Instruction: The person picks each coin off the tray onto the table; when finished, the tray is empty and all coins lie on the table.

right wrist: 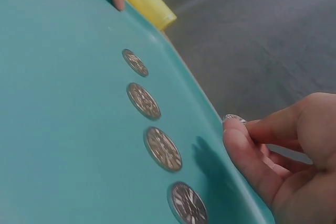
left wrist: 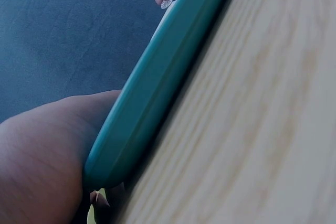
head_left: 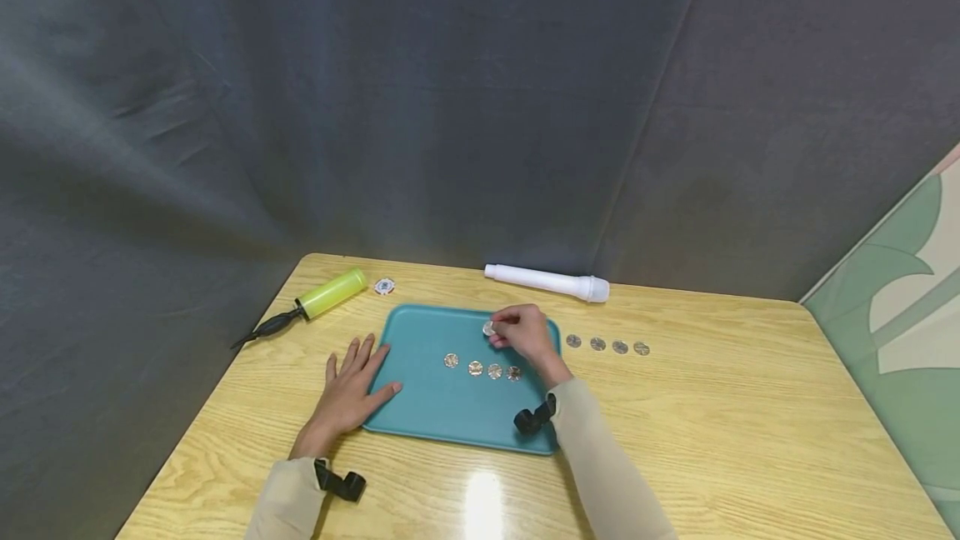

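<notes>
A silver coin (head_left: 488, 328) is pinched between the thumb and fingertips of my right hand (head_left: 525, 332), held over the far right part of the teal tray (head_left: 442, 412). Below it, several coins lie flat in a slightly slanting row inside the tray, among them a dark one (right wrist: 189, 203) nearest the right wrist camera. My left hand (head_left: 348, 392) rests at the tray's left edge with fingers spread, its thumb reaching over the rim. The left wrist view shows the tray's side wall (left wrist: 152, 72) close to that hand, and the pinched coin (left wrist: 168, 2) beyond.
Several more coins (head_left: 597, 344) lie in a row on the wooden table (head_left: 720, 423) right of the tray. Behind the tray lies a white toy microphone (head_left: 543, 280). A yellow-green hand pump (head_left: 330, 293) and a poker chip (head_left: 384, 286) are at the back left.
</notes>
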Demonstrator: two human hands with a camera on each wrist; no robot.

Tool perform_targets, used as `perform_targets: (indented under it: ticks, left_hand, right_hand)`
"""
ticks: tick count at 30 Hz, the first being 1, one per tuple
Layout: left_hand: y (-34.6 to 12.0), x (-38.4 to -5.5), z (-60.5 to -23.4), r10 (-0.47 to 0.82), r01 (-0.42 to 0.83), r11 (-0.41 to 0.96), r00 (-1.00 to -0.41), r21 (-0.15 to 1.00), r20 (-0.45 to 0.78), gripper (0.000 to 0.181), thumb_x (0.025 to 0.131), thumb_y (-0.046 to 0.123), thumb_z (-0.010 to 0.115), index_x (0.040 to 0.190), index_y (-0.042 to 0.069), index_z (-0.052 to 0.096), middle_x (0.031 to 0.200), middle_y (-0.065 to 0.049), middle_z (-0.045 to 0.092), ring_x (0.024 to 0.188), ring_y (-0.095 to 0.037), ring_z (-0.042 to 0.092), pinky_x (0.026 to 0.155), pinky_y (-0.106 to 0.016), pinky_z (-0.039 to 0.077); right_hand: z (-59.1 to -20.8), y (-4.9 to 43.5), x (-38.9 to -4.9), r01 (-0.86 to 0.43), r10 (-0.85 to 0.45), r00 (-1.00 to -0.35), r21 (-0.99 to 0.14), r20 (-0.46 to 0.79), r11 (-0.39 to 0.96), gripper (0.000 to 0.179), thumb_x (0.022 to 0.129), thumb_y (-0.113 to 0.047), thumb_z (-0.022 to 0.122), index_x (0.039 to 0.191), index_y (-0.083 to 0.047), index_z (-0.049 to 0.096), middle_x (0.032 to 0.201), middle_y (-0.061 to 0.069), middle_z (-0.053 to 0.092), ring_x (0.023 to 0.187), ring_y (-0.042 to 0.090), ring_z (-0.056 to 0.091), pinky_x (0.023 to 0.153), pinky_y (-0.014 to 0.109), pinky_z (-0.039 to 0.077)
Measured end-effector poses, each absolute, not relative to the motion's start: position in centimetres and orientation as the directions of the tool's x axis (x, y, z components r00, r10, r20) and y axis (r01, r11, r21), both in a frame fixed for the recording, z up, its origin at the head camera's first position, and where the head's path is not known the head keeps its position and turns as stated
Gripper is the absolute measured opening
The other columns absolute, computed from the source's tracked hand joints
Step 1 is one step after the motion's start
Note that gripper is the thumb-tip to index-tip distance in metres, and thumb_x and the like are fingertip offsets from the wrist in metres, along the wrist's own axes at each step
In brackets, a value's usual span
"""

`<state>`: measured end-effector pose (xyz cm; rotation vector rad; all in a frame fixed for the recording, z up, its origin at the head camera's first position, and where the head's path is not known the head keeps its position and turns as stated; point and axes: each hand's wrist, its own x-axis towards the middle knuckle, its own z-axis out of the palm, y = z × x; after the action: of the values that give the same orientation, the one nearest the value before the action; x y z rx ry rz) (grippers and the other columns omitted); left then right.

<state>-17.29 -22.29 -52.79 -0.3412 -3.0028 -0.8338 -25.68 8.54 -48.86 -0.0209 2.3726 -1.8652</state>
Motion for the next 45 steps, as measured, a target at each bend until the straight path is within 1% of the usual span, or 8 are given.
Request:
perform_targets:
  ticks: [5, 15, 21, 28, 36, 45]
  left_hand:
    - [-22.2, -17.3, -52.8, 0.205, 0.21, 0.836, -0.976, 0.506, 0.067, 0.076, 0.095, 0.044, 0.062, 0.156, 0.008, 0.036, 0.166, -0.023, 0.021, 0.155, -0.049, 0.01, 0.117, -0.073, 0.0]
    - [-22.2, -17.3, -52.9, 0.205, 0.208, 0.84, -0.977, 0.501, 0.062, 0.076, 0.095, 0.045, 0.062, 0.156, 0.008, 0.036, 0.166, -0.023, 0.021, 0.155, -0.049, 0.01, 0.117, -0.074, 0.001]
    - [-22.1, -17.3, -52.7, 0.207, 0.214, 0.836, -0.976, 0.505, 0.072, 0.075, 0.095, 0.044, 0.062, 0.156, 0.008, 0.037, 0.165, -0.024, 0.022, 0.154, -0.05, 0.011, 0.116, -0.074, 0.001]
    - [-22.1, -17.3, -52.5, 0.207, 0.209, 0.842, -0.976, 0.497, 0.059, 0.075, 0.096, 0.043, 0.061, 0.157, 0.008, 0.035, 0.166, -0.023, 0.02, 0.154, -0.049, 0.01, 0.116, -0.074, 0.001]
    - [-22.1, -17.3, -52.6, 0.211, 0.214, 0.841, -0.975, 0.497, 0.063, 0.075, 0.096, 0.043, 0.061, 0.157, 0.008, 0.035, 0.166, -0.023, 0.02, 0.154, -0.049, 0.01, 0.116, -0.074, 0.002]
    - [-22.2, -17.3, -52.7, 0.209, 0.215, 0.843, -0.976, 0.492, 0.067, 0.075, 0.096, 0.044, 0.061, 0.157, 0.009, 0.035, 0.166, -0.022, 0.02, 0.155, -0.049, 0.01, 0.116, -0.074, 0.002]
  right_hand:
    - [-48.7, 9.4, -25.3, 0.088, -0.056, -0.993, -0.968, -0.103, 0.235, 0.014, 0.092, 0.004, 0.064, 0.101, 0.008, 0.074, 0.088, 0.02, 0.074, 0.063, 0.01, 0.071, 0.064, 0.029, 0.062]
    - [-48.6, 11.1, -25.3, 0.071, -0.039, -0.996, -0.96, -0.085, 0.27, 0.015, 0.092, 0.003, 0.064, 0.102, 0.008, 0.074, 0.087, 0.021, 0.074, 0.063, 0.009, 0.071, 0.064, 0.028, 0.062]
    - [-48.5, 12.2, -25.1, 0.084, -0.027, -0.995, -0.966, -0.094, 0.245, 0.018, 0.093, 0.004, 0.062, 0.106, 0.01, 0.072, 0.09, 0.023, 0.074, 0.064, 0.008, 0.072, 0.066, 0.027, 0.062]
    - [-48.4, 13.8, -25.0, 0.086, -0.007, -0.996, -0.976, -0.089, 0.199, 0.02, 0.093, 0.005, 0.061, 0.109, 0.014, 0.07, 0.088, 0.024, 0.075, 0.062, 0.006, 0.071, 0.064, 0.026, 0.062]
    - [-48.5, 15.8, -24.6, 0.111, 0.019, -0.994, -0.975, -0.109, 0.191, 0.022, 0.094, 0.004, 0.061, 0.112, 0.013, 0.069, 0.089, 0.019, 0.074, 0.063, 0.005, 0.071, 0.066, 0.024, 0.062]
    - [-48.8, 18.3, -24.2, 0.118, 0.04, -0.993, -0.972, -0.112, 0.205, 0.027, 0.096, 0.002, 0.06, 0.119, 0.015, 0.065, 0.097, 0.023, 0.074, 0.067, 0.004, 0.071, 0.068, 0.021, 0.061]
